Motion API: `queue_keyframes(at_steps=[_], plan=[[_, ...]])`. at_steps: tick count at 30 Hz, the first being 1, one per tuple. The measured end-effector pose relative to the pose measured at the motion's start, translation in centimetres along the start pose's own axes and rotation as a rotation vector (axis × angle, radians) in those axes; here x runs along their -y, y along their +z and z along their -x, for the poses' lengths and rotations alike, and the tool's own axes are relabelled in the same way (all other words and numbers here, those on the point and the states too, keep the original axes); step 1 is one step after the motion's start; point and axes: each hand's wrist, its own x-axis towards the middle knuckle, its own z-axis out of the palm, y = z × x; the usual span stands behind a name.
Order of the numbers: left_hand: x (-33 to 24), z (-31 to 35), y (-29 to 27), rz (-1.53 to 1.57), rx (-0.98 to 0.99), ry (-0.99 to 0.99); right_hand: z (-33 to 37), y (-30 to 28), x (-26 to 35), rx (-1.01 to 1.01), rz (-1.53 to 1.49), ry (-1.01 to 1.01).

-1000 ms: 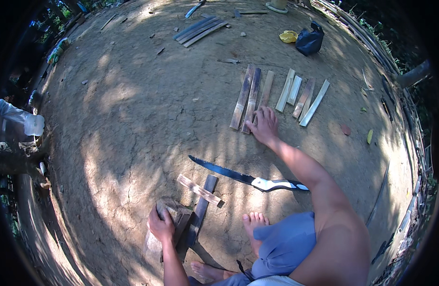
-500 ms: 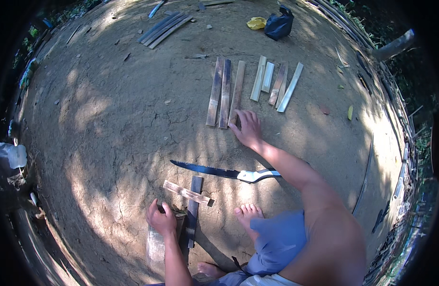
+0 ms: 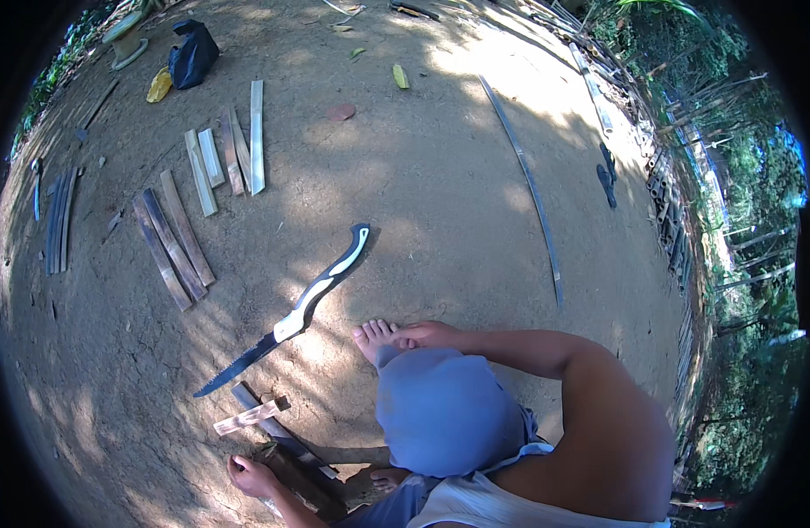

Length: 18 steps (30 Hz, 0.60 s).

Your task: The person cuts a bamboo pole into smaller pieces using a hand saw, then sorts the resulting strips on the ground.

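The person sits on bare packed earth [image 3: 440, 176], with work in hand on split wood. The left hand [image 3: 251, 476] rests on the end of a dark wooden block [image 3: 295, 471] beside the knee, fingers curled over it rather than fully clamped. The right hand [image 3: 431, 334] lies by the bare foot [image 3: 374, 337], fingers loosely together and holding nothing. One long knife [image 3: 290, 321] with a black-and-white handle lies on the ground between the hands, blade tip near the block, untouched. One short pale stick [image 3: 249, 415] lies across one dark slat [image 3: 268, 422] just ahead of the block. The step in hand appears to be steadying the block; the next move likely calls for the right hand to reach the knife handle. Count of split pieces: three dark slats [image 3: 172, 238] side by side, four paler slats [image 3: 229, 158] beyond them, and one long thin strip [image 3: 528, 185] well apart to the right
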Motion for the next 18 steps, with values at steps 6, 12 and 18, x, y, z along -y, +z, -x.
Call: queue_keyframes(at_steps=[6,12,18], plan=[[1.2,-1.2,0.2,-0.015,0.008,-0.123,12.2,-5.6,-13.5,-0.808,0.621,-0.105],[0.8,-2.3,-1.0,-0.281,0.034,0.081,11.7,-25.0,-22.8,-1.484,0.723,0.202],[-7.4,-6.3,2.6,-0.290,0.081,0.286,12.8,-42.5,-30.0,-1.715,0.744,0.668]])
